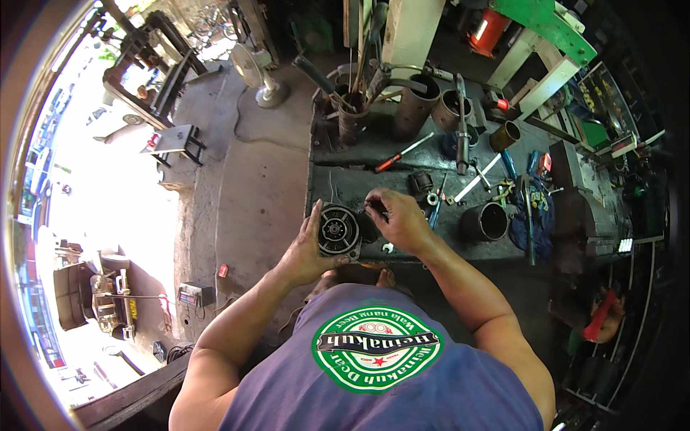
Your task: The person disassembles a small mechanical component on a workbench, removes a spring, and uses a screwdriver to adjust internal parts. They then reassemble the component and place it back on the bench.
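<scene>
A round, dark metal housing (339,228) with a spoked, vented face and a small hub in its middle sits at the near left edge of the workbench (402,154). It looks like an alternator or a small motor. My left hand (307,251) grips its left side, fingers along the rim and thumb at the near edge. Just right of the housing, my right hand (399,219) is closed with its fingertips pinched together. Whatever is between those fingertips is hidden. Below that hand, a small open-end wrench (389,248) lies on the bench.
Behind my hands lie a red-handled screwdriver (392,161), a dark ring-shaped part (420,182) and several loose tools. An open metal can (486,222) stands to the right, beside a blue cloth (543,223). Tool-filled cylinders (353,118) line the back. A fan (251,72) stands far left.
</scene>
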The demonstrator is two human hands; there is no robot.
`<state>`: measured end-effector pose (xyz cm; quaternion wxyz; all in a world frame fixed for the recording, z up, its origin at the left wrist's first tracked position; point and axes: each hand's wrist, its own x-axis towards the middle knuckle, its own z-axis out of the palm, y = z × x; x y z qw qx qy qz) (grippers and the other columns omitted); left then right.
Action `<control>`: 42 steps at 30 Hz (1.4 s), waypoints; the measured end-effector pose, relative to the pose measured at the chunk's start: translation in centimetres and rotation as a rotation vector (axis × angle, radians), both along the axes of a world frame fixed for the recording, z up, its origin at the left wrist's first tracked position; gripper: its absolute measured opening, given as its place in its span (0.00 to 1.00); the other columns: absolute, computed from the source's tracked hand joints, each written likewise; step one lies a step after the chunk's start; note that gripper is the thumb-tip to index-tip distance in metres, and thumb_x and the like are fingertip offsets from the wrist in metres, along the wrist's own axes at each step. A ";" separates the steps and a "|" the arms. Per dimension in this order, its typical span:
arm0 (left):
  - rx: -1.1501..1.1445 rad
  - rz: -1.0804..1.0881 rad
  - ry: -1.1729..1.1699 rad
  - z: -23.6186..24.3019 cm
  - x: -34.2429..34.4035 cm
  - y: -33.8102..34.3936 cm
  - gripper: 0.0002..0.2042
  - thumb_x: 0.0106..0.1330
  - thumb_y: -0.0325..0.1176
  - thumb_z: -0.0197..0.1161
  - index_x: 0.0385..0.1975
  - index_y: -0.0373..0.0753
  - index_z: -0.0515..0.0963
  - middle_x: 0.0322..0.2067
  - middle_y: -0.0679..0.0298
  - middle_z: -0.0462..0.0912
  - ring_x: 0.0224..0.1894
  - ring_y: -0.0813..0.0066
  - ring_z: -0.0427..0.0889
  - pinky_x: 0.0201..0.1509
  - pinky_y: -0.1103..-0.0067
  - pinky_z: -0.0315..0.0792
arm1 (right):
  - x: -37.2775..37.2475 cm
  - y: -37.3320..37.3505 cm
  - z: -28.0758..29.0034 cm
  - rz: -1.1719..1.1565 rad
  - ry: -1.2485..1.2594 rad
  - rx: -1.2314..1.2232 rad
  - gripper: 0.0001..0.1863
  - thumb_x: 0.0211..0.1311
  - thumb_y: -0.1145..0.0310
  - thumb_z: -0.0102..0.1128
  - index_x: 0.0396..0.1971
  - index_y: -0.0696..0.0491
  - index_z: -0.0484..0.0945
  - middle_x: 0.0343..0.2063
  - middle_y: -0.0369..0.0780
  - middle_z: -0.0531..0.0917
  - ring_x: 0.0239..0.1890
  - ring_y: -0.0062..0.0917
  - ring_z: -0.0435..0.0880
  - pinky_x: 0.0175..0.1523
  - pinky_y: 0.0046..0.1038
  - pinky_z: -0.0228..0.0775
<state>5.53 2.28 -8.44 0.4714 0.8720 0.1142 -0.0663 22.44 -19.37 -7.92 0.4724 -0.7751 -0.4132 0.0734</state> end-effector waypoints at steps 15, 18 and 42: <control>-0.010 0.012 0.022 -0.2 -0.5 0.2 0.71 0.55 0.47 0.90 0.88 0.31 0.38 0.83 0.36 0.59 0.86 0.45 0.60 0.89 0.63 0.57 | 1.4 0.0 -0.4 0.220 -0.114 -0.243 0.34 0.67 0.79 0.75 0.73 0.55 0.78 0.55 0.54 0.89 0.56 0.51 0.90 0.63 0.44 0.83; -0.063 -0.006 -0.036 -0.9 -0.5 0.3 0.71 0.55 0.48 0.90 0.89 0.33 0.39 0.82 0.34 0.60 0.85 0.43 0.62 0.88 0.61 0.59 | 2.2 0.3 -1.6 0.283 -0.238 -0.195 0.22 0.69 0.77 0.70 0.63 0.58 0.84 0.53 0.53 0.88 0.55 0.53 0.88 0.62 0.46 0.82; -0.091 0.029 -0.017 -0.6 -1.0 0.6 0.70 0.56 0.49 0.89 0.88 0.32 0.39 0.84 0.35 0.56 0.86 0.41 0.59 0.90 0.61 0.55 | 3.6 1.2 -2.3 0.313 -0.159 -0.197 0.14 0.69 0.70 0.73 0.50 0.58 0.85 0.46 0.50 0.88 0.50 0.54 0.88 0.54 0.47 0.81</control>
